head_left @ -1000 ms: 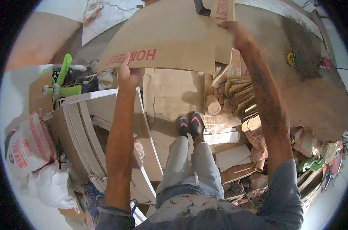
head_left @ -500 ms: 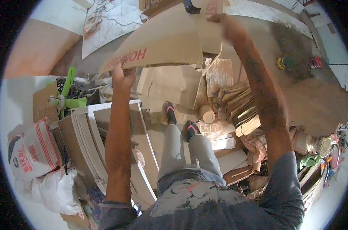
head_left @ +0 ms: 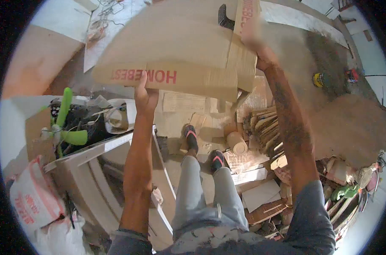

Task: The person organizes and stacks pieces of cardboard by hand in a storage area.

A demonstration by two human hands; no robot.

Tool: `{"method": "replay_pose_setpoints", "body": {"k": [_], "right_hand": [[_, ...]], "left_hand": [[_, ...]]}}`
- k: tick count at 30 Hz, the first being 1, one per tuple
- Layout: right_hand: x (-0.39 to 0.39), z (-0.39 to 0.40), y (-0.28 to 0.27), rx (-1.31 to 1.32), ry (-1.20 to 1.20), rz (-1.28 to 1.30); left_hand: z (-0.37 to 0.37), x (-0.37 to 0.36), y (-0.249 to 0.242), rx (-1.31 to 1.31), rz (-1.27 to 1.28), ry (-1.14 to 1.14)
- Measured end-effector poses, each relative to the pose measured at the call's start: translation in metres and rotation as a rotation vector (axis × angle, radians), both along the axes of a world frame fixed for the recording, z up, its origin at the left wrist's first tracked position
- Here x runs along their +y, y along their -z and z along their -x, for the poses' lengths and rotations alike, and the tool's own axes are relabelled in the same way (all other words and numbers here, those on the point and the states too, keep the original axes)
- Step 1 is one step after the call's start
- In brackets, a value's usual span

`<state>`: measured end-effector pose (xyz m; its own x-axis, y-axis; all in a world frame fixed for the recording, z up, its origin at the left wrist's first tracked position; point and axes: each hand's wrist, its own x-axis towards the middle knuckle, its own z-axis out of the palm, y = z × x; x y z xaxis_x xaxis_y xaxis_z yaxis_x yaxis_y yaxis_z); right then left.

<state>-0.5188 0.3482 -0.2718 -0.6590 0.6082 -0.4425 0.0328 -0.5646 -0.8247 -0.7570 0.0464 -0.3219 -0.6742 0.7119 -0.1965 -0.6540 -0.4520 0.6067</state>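
Observation:
A large cardboard box, flattened or partly folded, is held up in front of me. Red "HOMEBEST" lettering runs along its near flap and its right side, and a strip of black tape sticks to its upper right. My left hand grips the near edge, thumb on the printed flap, fingers underneath out of sight. At the right side panel, my right hand is closed on the cardboard; blur hides part of its fingers. Below the box, more flat cardboard lies on the floor.
Left of my legs leans a white-edged frame, near a green fan blade and a white sack. Stacked cardboard strips, a cardboard roll and mixed scrap lie right. Farther off stand a yellow-black bucket and a red can.
The box has swung toward me and its near flap shows the lettering more fully. My left hand moved slightly right and down; my right hand also came slightly lower.

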Motion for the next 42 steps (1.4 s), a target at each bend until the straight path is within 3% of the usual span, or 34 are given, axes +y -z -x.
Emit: {"method": "replay_pose_setpoints", "body": {"k": [4,6,8,10,11,12,14,15,18,19,21,25,27,30,33,35,36,37,39,40,41,42], "right_hand": [[-0.009,0.0,0.169,0.074,-0.005,0.154],[-0.021,-0.004,0.261,-0.016,0.002,0.206],[-0.043,-0.015,0.344,-0.062,0.01,0.26],[-0.051,-0.045,0.492,0.009,-0.023,0.311],[-0.052,-0.054,0.545,0.049,-0.04,0.333],[-0.055,-0.052,0.57,-0.111,-0.028,0.322],[-0.073,-0.048,0.604,-0.434,-0.009,0.299],[-0.079,-0.045,0.607,-0.408,0.034,0.348],[-0.073,-0.063,0.671,-0.209,0.023,0.218],[-0.067,-0.049,0.66,-0.549,0.072,0.209],[-0.063,-0.05,0.654,-0.504,-0.073,-0.018],[-0.059,-0.045,0.651,-0.848,-0.206,-0.465],[-0.062,-0.041,0.644,-0.995,-0.222,-0.656],[-0.077,-0.044,0.64,-1.063,-0.108,-0.985],[-0.095,-0.055,0.648,-1.249,0.15,-1.36],[-0.109,-0.068,0.649,-1.373,0.202,-1.344],[-0.115,-0.074,0.645,-1.403,0.144,-1.21],[-0.116,-0.076,0.643,-1.422,0.087,-1.078],[-0.103,-0.087,0.653,-1.147,-0.141,-0.797],[-0.1,-0.088,0.653,-1.002,-0.253,-0.66],[-0.109,-0.084,0.659,-1.025,-0.126,-0.787],[-0.111,-0.084,0.659,-1.022,-0.162,-0.816]], "left_hand": [[-0.018,-0.016,0.139,-0.138,0.172,-0.067],[-0.031,-0.035,0.235,-0.238,0.232,-0.077],[-0.044,-0.07,0.368,-0.314,0.351,-0.03],[-0.052,-0.102,0.455,-0.377,0.568,0.015],[-0.064,-0.108,0.478,-0.402,0.663,0.018],[-0.072,-0.11,0.501,-0.428,0.757,0.021],[-0.081,-0.115,0.533,-0.435,0.695,0.088],[-0.082,-0.117,0.54,-0.432,0.663,0.12],[-0.07,-0.115,0.589,-0.488,0.912,0.32],[-0.072,-0.115,0.599,-0.468,0.944,0.369],[-0.075,-0.107,0.608,-0.413,1.008,0.464],[-0.083,-0.094,0.633,-0.274,1.022,0.43],[-0.087,-0.085,0.632,-0.292,0.983,0.356],[-0.096,-0.101,0.603,-0.035,0.961,0.534],[-0.109,-0.154,0.683,1.147,1.287,0.568],[-0.124,-0.172,0.621,1.106,1.118,0.482],[-0.133,-0.186,0.6,1.087,1.031,0.438],[-0.138,-0.196,0.583,1.055,1.168,0.452],[-0.13,-0.258,0.592,0.962,1.18,0.402],[-0.115,-0.287,0.592,0.914,1.053,0.342],[-0.094,-0.315,0.59,0.941,1.079,0.407],[-0.084,-0.319,0.552,0.964,1.109,0.477]]}}
